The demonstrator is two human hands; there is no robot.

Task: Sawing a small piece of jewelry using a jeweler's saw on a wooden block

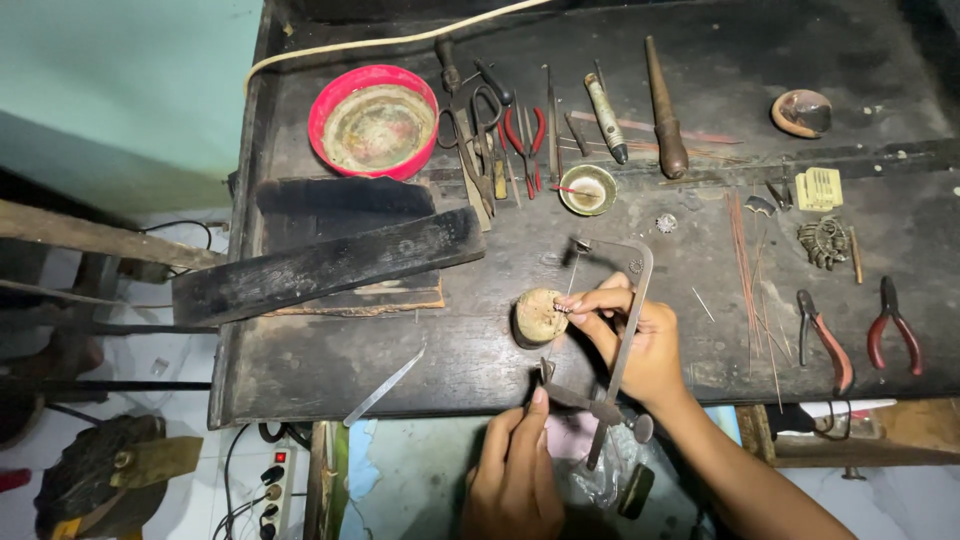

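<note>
1. Pinched between my right hand's (640,335) fingertips is a small metal piece (563,309), pressed against the peg (538,317) near the counter's (330,370) front edge; that grip is narrow and closed on the piece.
2. Left hand (515,470) sits just off the front edge, closed on the lower end of the saw (612,330), one finger pointing up along it.
3. I see the saw frame standing roughly upright across my right hand, its thin blade running down just beside the piece.
4. A long black block (325,265) lies slanted on the counter's left half, well apart from the hands.
5. At the back left stands a red bowl (375,120); scissors (475,130) and red pliers (525,140) lie beside it, a small brass dish (587,190) just in front of them.
6. Near the right edge lie two more pliers (860,335), with thin copper wires (755,290) between them and my right hand.
</note>
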